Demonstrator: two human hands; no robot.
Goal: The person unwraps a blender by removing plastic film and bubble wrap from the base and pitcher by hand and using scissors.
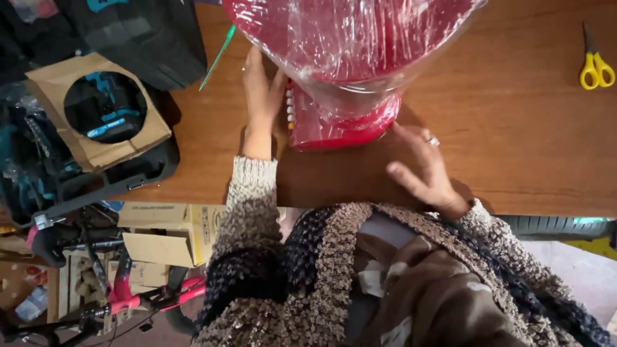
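Hands flank the plastic-wrapped red toy (340, 71): left hand (260, 96) flat against it, right hand (421, 170) spread, grip empty.

A red object wrapped in clear plastic film (347, 58) stands at top centre. Brown cardboard boxes (170, 234) sit lower left; a cardboard sleeve with a round cutout (96, 112) lies left.

Red wrapped item (347, 58) cut off by top edge; plastic film blurs its shape, possibly a toy. Left hand (260, 96) fingertips hidden behind it.
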